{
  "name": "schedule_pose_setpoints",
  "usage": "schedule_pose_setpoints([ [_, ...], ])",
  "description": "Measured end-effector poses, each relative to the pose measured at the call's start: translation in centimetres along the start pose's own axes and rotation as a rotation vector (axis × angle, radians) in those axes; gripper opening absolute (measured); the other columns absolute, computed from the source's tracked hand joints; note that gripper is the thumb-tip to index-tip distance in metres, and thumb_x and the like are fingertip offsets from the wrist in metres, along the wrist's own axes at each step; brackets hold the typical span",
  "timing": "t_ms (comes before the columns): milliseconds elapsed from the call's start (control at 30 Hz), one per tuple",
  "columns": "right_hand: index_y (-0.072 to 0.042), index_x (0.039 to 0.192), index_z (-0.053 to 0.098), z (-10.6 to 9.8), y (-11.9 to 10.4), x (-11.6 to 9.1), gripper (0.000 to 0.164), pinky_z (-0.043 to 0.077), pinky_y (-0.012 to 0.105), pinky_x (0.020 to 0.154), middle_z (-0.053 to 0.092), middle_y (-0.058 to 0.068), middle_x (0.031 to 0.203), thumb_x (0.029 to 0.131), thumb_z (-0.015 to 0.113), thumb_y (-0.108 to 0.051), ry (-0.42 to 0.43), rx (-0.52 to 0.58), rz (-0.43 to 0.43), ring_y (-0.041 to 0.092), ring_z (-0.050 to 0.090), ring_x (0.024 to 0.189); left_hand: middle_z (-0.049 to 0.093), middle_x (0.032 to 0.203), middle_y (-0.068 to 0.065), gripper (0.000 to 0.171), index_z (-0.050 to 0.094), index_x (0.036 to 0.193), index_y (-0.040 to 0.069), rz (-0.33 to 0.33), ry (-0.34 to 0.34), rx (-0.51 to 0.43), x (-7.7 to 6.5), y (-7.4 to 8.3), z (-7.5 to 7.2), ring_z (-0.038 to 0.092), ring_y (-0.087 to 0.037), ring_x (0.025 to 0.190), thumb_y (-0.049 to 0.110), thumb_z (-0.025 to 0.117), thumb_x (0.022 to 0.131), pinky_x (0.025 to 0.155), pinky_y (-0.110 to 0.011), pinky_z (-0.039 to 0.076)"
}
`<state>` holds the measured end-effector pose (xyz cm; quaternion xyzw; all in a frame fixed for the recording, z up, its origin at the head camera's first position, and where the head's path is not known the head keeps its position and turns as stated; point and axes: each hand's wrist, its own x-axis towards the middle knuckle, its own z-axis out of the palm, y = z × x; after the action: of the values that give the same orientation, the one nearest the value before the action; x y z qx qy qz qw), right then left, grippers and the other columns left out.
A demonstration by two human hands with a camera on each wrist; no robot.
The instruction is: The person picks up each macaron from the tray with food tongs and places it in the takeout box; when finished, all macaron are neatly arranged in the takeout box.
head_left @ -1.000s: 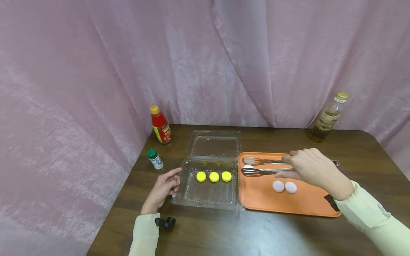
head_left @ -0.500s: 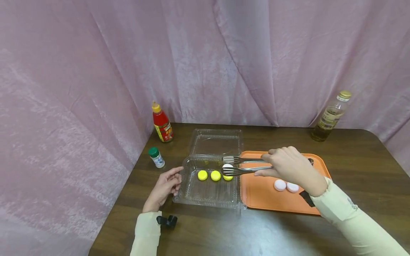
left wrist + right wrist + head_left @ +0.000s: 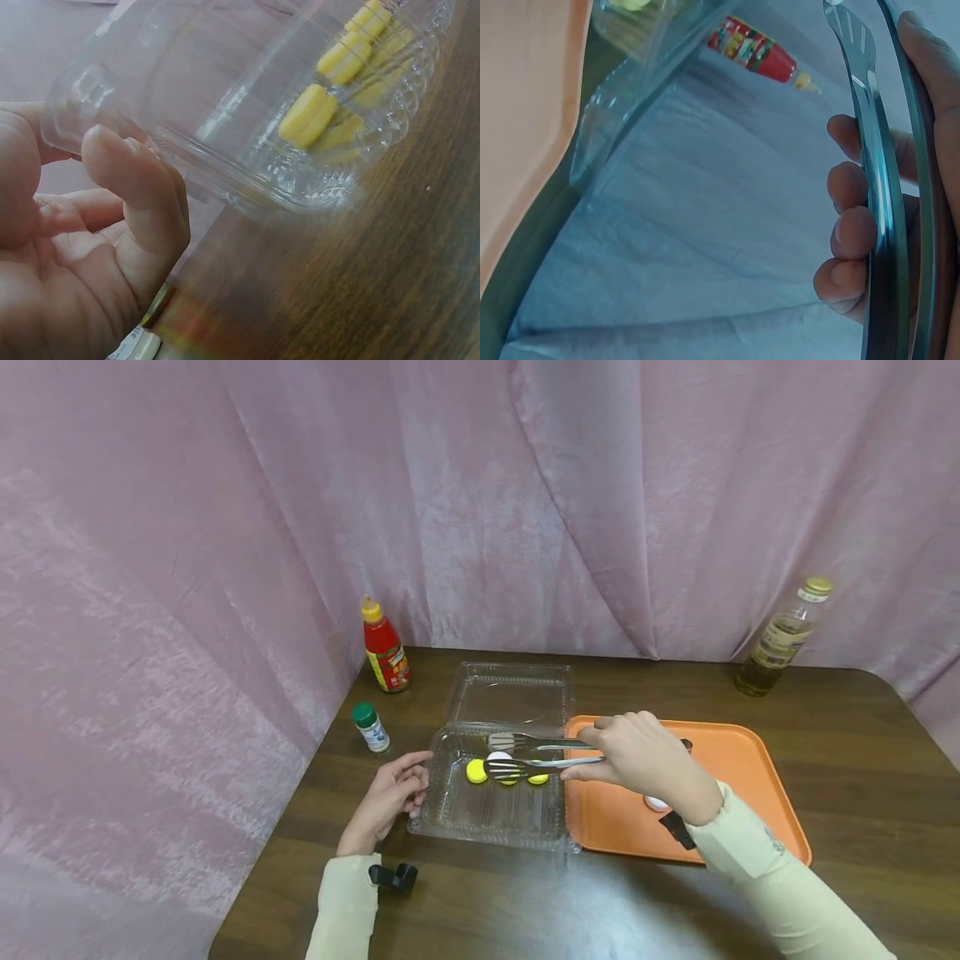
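Note:
My right hand (image 3: 648, 760) grips metal slotted tongs (image 3: 547, 766). A white macaron (image 3: 499, 758) sits between the tong tips, over the middle of three yellow macarons (image 3: 476, 771) lined up in an open clear plastic container (image 3: 480, 835). The tongs partly cover that row. At the container's left edge, my left hand (image 3: 386, 797) holds the rim; in the left wrist view a bent finger (image 3: 142, 187) lies against the plastic with another finger behind it. A pale macaron (image 3: 656, 804) shows on the orange tray (image 3: 615, 831), partly under my right wrist.
The tray stands right against the container's right side. The container's lid (image 3: 513, 693) lies folded back toward the curtain (image 3: 465, 510). A red sauce bottle (image 3: 387, 652) and a green-capped shaker (image 3: 371, 728) stand left, an oil bottle (image 3: 780, 643) at back right.
My right hand has moved left, carrying the white macaron in the tongs from above the tray to above the container. The left hand has stayed at the rim.

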<state>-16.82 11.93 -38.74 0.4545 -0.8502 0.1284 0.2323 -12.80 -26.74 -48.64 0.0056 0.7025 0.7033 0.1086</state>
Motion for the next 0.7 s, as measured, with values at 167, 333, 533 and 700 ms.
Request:
schedule_pose_setpoints([
  [167,-0.017,0.069,0.058,1.0,-0.7,0.4,0.047,0.01,0.021,0.044,0.026,-0.014,0.056,0.078,0.075,-0.06,-0.061,0.03,0.03,0.001,0.012,0.048,0.053,0.087,-0.004,0.052,0.042,0.144,-0.01,0.001,0.004,-0.006,-0.1,-0.1,0.0,0.048,-0.01,0.061,-0.008,0.047,0.093,0.046,-0.019,0.043],
  [333,-0.017,0.07,0.057,1.9,-1.4,0.7,0.048,0.01,0.021,0.045,0.024,-0.012,0.056,0.078,0.075,-0.06,-0.126,0.033,0.025,0.001,0.012,0.047,0.053,0.087,-0.004,0.051,0.042,0.144,-0.011,-0.005,0.008,-0.008,-0.1,-0.1,0.1,0.048,-0.01,0.061,-0.008,0.047,0.093,0.046,-0.019,0.043],
  [533,-0.019,0.066,0.054,3.0,-2.1,1.3,0.047,0.014,0.02,0.043,0.027,-0.011,0.058,0.078,0.079,-0.057,-0.139,0.028,0.003,0.002,0.018,0.048,0.053,0.086,-0.004,0.051,0.042,0.143,-0.012,0.002,0.007,-0.007,-0.1,0.0,0.1,0.048,-0.01,0.061,-0.009,0.046,0.093,0.045,-0.019,0.042],
  [700,-0.021,0.062,0.045,4.2,-2.6,1.8,0.053,0.012,0.021,0.044,0.024,-0.012,0.059,0.08,0.074,-0.062,-0.156,-0.005,-0.022,0.003,0.015,0.05,0.053,0.086,-0.004,0.051,0.042,0.143,-0.011,-0.004,0.01,-0.009,-0.1,0.0,0.2,0.048,-0.01,0.061,-0.009,0.046,0.092,0.045,-0.019,0.042],
])
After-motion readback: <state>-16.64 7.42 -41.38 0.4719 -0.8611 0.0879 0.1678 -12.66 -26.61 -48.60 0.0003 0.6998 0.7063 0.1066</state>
